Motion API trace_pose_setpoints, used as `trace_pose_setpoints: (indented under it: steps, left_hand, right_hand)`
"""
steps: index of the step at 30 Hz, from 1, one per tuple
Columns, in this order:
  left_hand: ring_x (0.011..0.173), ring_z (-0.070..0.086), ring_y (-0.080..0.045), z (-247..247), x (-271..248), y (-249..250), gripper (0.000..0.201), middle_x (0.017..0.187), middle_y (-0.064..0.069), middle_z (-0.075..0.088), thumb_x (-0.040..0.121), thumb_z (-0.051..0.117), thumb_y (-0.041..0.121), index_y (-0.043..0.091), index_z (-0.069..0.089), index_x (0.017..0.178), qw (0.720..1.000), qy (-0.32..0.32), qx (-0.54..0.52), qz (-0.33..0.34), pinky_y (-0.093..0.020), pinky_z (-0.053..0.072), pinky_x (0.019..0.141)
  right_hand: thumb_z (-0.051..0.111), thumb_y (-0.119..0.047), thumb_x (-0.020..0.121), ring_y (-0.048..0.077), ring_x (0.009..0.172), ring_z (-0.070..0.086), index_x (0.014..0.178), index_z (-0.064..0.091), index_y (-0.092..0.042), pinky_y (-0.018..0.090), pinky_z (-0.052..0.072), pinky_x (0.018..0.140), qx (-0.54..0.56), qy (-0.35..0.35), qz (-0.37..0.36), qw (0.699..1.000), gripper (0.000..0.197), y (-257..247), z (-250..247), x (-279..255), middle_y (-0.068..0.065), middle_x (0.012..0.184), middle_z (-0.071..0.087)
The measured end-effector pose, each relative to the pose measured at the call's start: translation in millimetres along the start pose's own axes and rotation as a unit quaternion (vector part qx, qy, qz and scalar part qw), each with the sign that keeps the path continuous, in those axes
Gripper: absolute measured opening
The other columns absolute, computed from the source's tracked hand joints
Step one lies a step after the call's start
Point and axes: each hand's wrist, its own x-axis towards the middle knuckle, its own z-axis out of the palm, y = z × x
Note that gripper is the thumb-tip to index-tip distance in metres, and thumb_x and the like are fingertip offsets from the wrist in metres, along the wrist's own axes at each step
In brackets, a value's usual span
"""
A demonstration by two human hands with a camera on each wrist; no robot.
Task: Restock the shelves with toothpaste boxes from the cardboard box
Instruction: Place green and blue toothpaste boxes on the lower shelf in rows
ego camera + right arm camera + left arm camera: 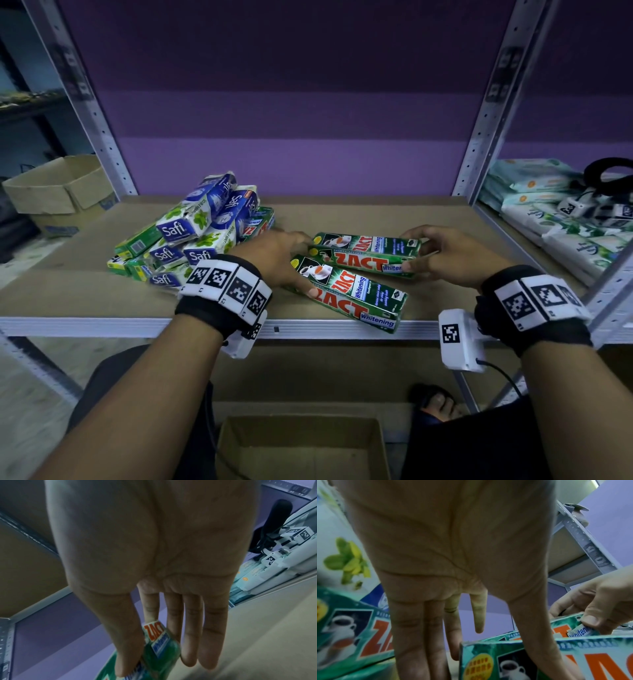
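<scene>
While resting on the shelf [445,222], right hand [448,255] pinching Zact box [363,262] end; left hand [277,260] fingers straight, slightly apart, touching nearer Zact box [352,294].

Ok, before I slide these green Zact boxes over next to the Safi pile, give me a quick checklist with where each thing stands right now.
1. Right hand has a hold on the far Zact boxes: ok, thumb and fingers pinch their right end.
2. Left hand on the near Zact box: ok, thumb lies on its top and the fingers reach past its left end.
3. Near Zact box fully on the shelf: not ok, its right end sits at the front edge, angled.
4. Bare shelf between the boxes and the Safi pile: cannot tell, the left hand covers it.
5. Safi pile stable: not ok, boxes lie heaped at mixed angles.
</scene>
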Motion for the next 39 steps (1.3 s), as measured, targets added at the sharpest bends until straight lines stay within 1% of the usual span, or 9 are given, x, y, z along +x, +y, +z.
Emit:
trace_pose_setpoints:
  steps: [5, 10, 15, 19, 21, 23, 28, 35, 39]
  left_hand:
    - [0.115, 0.052, -0.02, 2, 0, 3, 0.093, 0.125, 0.001, 0.054, 0.067, 0.081, 0.056, 0.04, 0.036, 0.147, 0.999, -0.021, 0.031, 0.009, -0.042, 0.047, 0.099]
    - [0.108, 0.049, -0.018, 5, 2, 3, 0.088, 0.114, 0.001, 0.049, 0.065, 0.079, 0.062, 0.042, 0.042, 0.143, 0.999, -0.012, 0.043, 0.012, -0.031, 0.042, 0.087]
    - [0.12, 0.048, -0.021, 6, 2, 6, 0.086, 0.128, -0.001, 0.049, 0.066, 0.08, 0.059, 0.038, 0.045, 0.142, 0.999, -0.013, 0.036, 0.008, -0.042, 0.044, 0.1]
    - [0.122, 0.05, -0.016, 8, 1, 9, 0.085, 0.137, 0.007, 0.053, 0.069, 0.08, 0.055, 0.032, 0.046, 0.143, 1.0, -0.009, 0.025, 0.01, -0.033, 0.042, 0.097]
    - [0.121, 0.051, -0.016, 9, 1, 10, 0.085, 0.139, 0.008, 0.053, 0.069, 0.081, 0.053, 0.031, 0.046, 0.144, 1.0, -0.011, 0.02, 0.003, -0.032, 0.042, 0.095]
    - [0.123, 0.051, -0.017, 8, 1, 12, 0.085, 0.142, 0.007, 0.052, 0.069, 0.082, 0.052, 0.031, 0.047, 0.143, 1.0, -0.012, 0.021, 0.001, -0.032, 0.042, 0.097]
    - [0.13, 0.048, -0.018, 8, -1, 16, 0.084, 0.149, 0.006, 0.046, 0.07, 0.08, 0.052, 0.028, 0.047, 0.144, 0.999, -0.005, 0.041, 0.008, -0.037, 0.04, 0.107]
    - [0.138, 0.039, -0.018, 6, -3, 21, 0.067, 0.154, 0.006, 0.038, 0.088, 0.067, 0.042, 0.03, 0.039, 0.148, 0.996, -0.042, 0.067, 0.031, -0.038, 0.033, 0.114]
    - [0.132, 0.046, -0.019, 7, 1, 28, 0.064, 0.149, 0.004, 0.045, 0.086, 0.071, 0.04, 0.029, 0.047, 0.144, 0.998, -0.03, 0.054, 0.012, -0.037, 0.037, 0.11]
  right_hand:
    - [0.079, -0.007, 0.078, 0.014, 0.07, 0.062, 0.112, 0.062, -0.026, 0.022, 0.048, 0.066, -0.03, -0.039, 0.006, 0.999, 0.043, -2, -1, -6, -0.001, 0.085, 0.062]
    - [0.072, -0.004, 0.084, 0.016, 0.066, 0.061, 0.113, 0.063, -0.029, 0.029, 0.051, 0.068, -0.073, -0.089, 0.011, 0.993, 0.039, -3, -1, -12, 0.002, 0.084, 0.063]
    - [0.066, -0.008, 0.089, 0.015, 0.068, 0.063, 0.124, 0.062, -0.025, 0.027, 0.051, 0.07, -0.104, -0.103, 0.011, 0.989, 0.039, -8, -2, -17, 0.001, 0.09, 0.067]
    - [0.067, -0.035, 0.09, 0.003, 0.085, 0.065, 0.122, 0.065, -0.029, 0.026, 0.048, 0.082, -0.094, -0.1, 0.006, 0.991, 0.033, -16, -2, -22, -0.011, 0.096, 0.071]
    - [0.072, -0.058, 0.077, 0.004, 0.099, 0.061, 0.121, 0.065, -0.032, 0.028, 0.047, 0.088, -0.134, -0.104, -0.001, 0.986, 0.052, -25, 3, -26, -0.015, 0.108, 0.067]
    - [0.078, -0.065, 0.064, 0.001, 0.093, 0.058, 0.121, 0.064, -0.033, 0.022, 0.044, 0.076, -0.191, -0.103, -0.016, 0.976, 0.067, -34, 14, -31, -0.019, 0.104, 0.062]
    - [0.082, -0.048, 0.072, 0.005, 0.081, 0.053, 0.124, 0.063, -0.03, 0.02, 0.041, 0.065, -0.305, -0.071, -0.026, 0.949, 0.058, -48, 40, -37, -0.011, 0.106, 0.062]
    - [0.076, -0.028, 0.082, 0.018, 0.115, 0.055, 0.132, 0.06, -0.034, 0.03, 0.045, 0.094, -0.361, -0.059, -0.016, 0.931, 0.053, -54, 39, -32, -0.004, 0.133, 0.056]
    - [0.076, -0.02, 0.082, 0.018, 0.115, 0.056, 0.134, 0.059, -0.032, 0.031, 0.046, 0.101, -0.364, -0.063, 0.004, 0.929, 0.056, -55, 33, -21, -0.001, 0.133, 0.057]
